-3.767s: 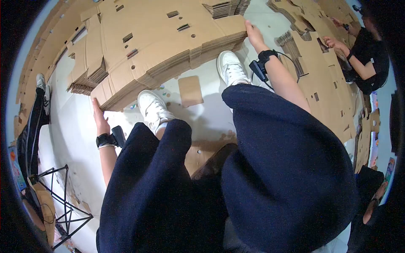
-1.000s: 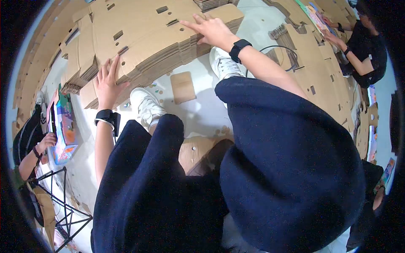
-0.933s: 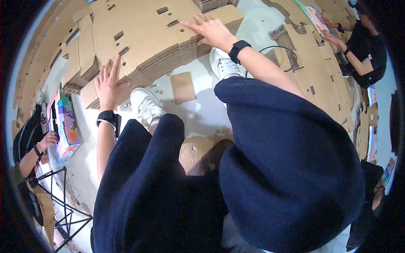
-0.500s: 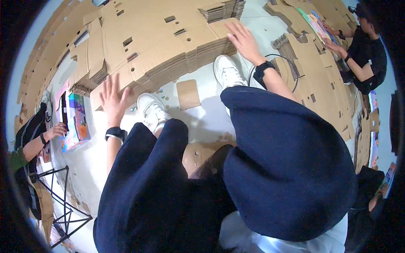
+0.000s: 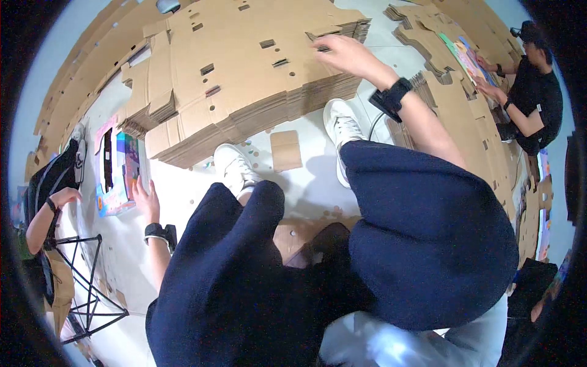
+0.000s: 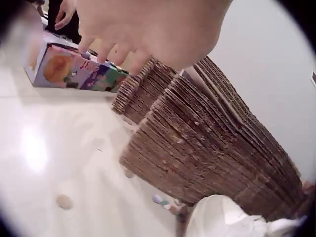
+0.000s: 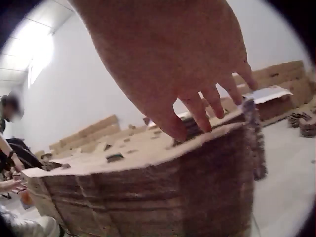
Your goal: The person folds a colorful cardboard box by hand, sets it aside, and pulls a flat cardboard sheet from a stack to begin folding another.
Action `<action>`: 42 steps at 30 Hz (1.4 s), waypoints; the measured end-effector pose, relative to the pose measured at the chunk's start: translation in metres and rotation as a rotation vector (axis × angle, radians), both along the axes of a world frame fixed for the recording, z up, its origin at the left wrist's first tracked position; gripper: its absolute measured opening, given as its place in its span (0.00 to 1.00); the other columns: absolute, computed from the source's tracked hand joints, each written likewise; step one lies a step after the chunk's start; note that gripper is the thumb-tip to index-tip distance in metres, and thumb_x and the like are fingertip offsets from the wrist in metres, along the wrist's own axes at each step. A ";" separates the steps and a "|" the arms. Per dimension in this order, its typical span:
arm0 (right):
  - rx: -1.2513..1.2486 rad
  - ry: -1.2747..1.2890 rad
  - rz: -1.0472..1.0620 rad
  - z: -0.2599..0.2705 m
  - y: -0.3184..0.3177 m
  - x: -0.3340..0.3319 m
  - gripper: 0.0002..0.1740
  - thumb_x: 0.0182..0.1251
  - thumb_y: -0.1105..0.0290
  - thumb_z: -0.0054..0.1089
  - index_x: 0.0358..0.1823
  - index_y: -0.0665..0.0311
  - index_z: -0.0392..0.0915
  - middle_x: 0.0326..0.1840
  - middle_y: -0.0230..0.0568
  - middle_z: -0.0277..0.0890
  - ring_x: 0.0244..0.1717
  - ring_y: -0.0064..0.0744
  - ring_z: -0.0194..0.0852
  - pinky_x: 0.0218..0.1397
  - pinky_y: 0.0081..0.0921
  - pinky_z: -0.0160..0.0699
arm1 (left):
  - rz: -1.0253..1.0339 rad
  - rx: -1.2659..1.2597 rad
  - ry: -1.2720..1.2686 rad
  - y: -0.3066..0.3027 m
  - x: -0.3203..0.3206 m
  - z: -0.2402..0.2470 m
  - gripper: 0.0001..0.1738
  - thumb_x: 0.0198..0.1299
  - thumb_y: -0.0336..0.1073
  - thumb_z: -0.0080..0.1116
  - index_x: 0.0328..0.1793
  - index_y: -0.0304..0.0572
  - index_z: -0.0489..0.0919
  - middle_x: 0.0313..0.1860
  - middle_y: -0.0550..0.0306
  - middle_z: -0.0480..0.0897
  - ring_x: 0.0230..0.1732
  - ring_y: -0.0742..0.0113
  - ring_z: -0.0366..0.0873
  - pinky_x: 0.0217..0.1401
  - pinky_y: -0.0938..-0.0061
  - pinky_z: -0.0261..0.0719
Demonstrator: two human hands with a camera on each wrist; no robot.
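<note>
A thick stack of flat brown cardboard sheets [image 5: 244, 76] with punched slots and holes lies in front of my feet. My right hand [image 5: 351, 58] is over the stack's right part, fingers loosely bent and nothing held; in the right wrist view its spread fingers overlap the top edge. To the left of the stack, on the floor, stands a colourful printed box [image 5: 127, 165] with a dark slot in its upper face. My left hand [image 5: 147, 202] has its fingers extended, fingertips right at the box's near corner, and holds nothing.
Another person's hand [image 5: 64, 197] is just left of the box, above a black folding frame [image 5: 92, 287]. At right, a person in black [image 5: 532, 98] handles a coloured sheet [image 5: 461, 58] beside more cardboard stacks [image 5: 474, 128]. A loose cardboard piece [image 5: 285, 151] lies between my shoes.
Both hands have left the stack's near edge: the left moved down-left to the box, the right further over the stack. The other person's hand brought the printed box in and let go of it.
</note>
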State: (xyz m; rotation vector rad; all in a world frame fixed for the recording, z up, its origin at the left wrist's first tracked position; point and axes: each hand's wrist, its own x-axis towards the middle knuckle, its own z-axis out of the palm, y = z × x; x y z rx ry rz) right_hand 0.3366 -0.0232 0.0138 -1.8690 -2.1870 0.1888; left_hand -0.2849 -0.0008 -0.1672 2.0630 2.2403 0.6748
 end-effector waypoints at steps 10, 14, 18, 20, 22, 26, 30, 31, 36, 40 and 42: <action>-0.866 0.707 0.961 0.066 -0.095 -0.209 0.28 0.76 0.49 0.38 0.59 0.66 0.73 0.59 0.48 0.75 0.61 0.39 0.72 0.64 0.30 0.67 | 0.104 -0.005 0.260 0.029 -0.104 0.007 0.39 0.57 0.43 0.59 0.73 0.42 0.58 0.72 0.35 0.58 0.73 0.36 0.52 0.72 0.52 0.56; -0.899 0.730 0.877 0.059 -0.092 -0.201 0.28 0.76 0.49 0.39 0.57 0.65 0.74 0.57 0.47 0.76 0.59 0.42 0.72 0.62 0.30 0.69 | 0.195 -0.207 0.336 0.039 -0.116 -0.008 0.47 0.54 0.43 0.61 0.78 0.54 0.50 0.75 0.37 0.53 0.74 0.36 0.50 0.73 0.49 0.53; -0.955 0.584 0.768 0.061 -0.089 -0.193 0.26 0.76 0.50 0.40 0.53 0.66 0.77 0.51 0.47 0.79 0.54 0.44 0.75 0.58 0.31 0.71 | 0.036 -0.083 0.215 0.034 -0.158 -0.080 0.53 0.50 0.45 0.63 0.80 0.57 0.45 0.77 0.40 0.49 0.75 0.35 0.49 0.69 0.33 0.51; -0.952 0.585 0.773 0.061 -0.087 -0.194 0.26 0.76 0.50 0.40 0.53 0.66 0.77 0.49 0.47 0.80 0.53 0.44 0.76 0.56 0.31 0.72 | 0.110 -0.114 0.194 0.017 -0.121 -0.043 0.52 0.49 0.44 0.63 0.79 0.57 0.47 0.77 0.42 0.51 0.75 0.40 0.51 0.70 0.30 0.42; -0.954 0.573 0.778 0.062 -0.089 -0.196 0.25 0.76 0.51 0.40 0.52 0.66 0.77 0.48 0.48 0.80 0.52 0.45 0.77 0.55 0.31 0.72 | 0.132 -0.257 0.276 0.006 -0.108 -0.017 0.50 0.50 0.46 0.63 0.79 0.59 0.50 0.77 0.49 0.54 0.76 0.47 0.52 0.73 0.35 0.39; -0.879 0.513 0.811 0.066 -0.092 -0.197 0.25 0.76 0.51 0.40 0.48 0.67 0.76 0.42 0.50 0.79 0.46 0.46 0.77 0.49 0.33 0.72 | 0.110 -0.347 0.327 -0.024 -0.092 0.015 0.44 0.50 0.45 0.62 0.76 0.58 0.58 0.73 0.54 0.64 0.73 0.57 0.60 0.75 0.38 0.35; -0.851 0.439 0.818 0.070 -0.098 -0.196 0.25 0.75 0.50 0.40 0.44 0.68 0.74 0.36 0.52 0.77 0.41 0.47 0.76 0.44 0.36 0.70 | -0.023 -0.324 0.311 -0.068 -0.075 0.036 0.31 0.50 0.39 0.59 0.64 0.52 0.74 0.57 0.49 0.80 0.62 0.53 0.73 0.76 0.44 0.35; -0.842 0.438 0.819 0.073 -0.099 -0.195 0.25 0.75 0.50 0.40 0.44 0.68 0.74 0.36 0.52 0.77 0.41 0.47 0.76 0.44 0.36 0.70 | -0.047 -0.366 0.311 -0.083 -0.062 0.051 0.26 0.49 0.37 0.59 0.59 0.51 0.78 0.54 0.48 0.81 0.60 0.53 0.75 0.75 0.48 0.44; -0.698 0.452 0.887 0.069 -0.110 -0.192 0.22 0.74 0.52 0.43 0.45 0.66 0.74 0.36 0.51 0.78 0.39 0.48 0.76 0.43 0.38 0.71 | -0.227 0.016 0.083 -0.103 -0.049 0.090 0.16 0.53 0.29 0.56 0.49 0.46 0.81 0.45 0.53 0.82 0.49 0.55 0.77 0.60 0.61 0.67; -0.569 0.493 0.934 0.065 -0.116 -0.185 0.20 0.74 0.55 0.44 0.46 0.65 0.74 0.36 0.49 0.78 0.39 0.48 0.76 0.44 0.39 0.72 | -0.028 0.062 0.125 -0.072 -0.085 0.055 0.34 0.55 0.41 0.63 0.66 0.36 0.69 0.58 0.40 0.76 0.61 0.48 0.72 0.66 0.61 0.65; -0.580 0.481 0.920 0.072 -0.117 -0.182 0.18 0.73 0.56 0.44 0.46 0.65 0.74 0.38 0.49 0.79 0.40 0.48 0.77 0.44 0.39 0.72 | 0.083 -0.180 0.078 -0.056 -0.113 0.010 0.51 0.51 0.59 0.65 0.71 0.29 0.60 0.68 0.32 0.65 0.70 0.41 0.62 0.68 0.58 0.62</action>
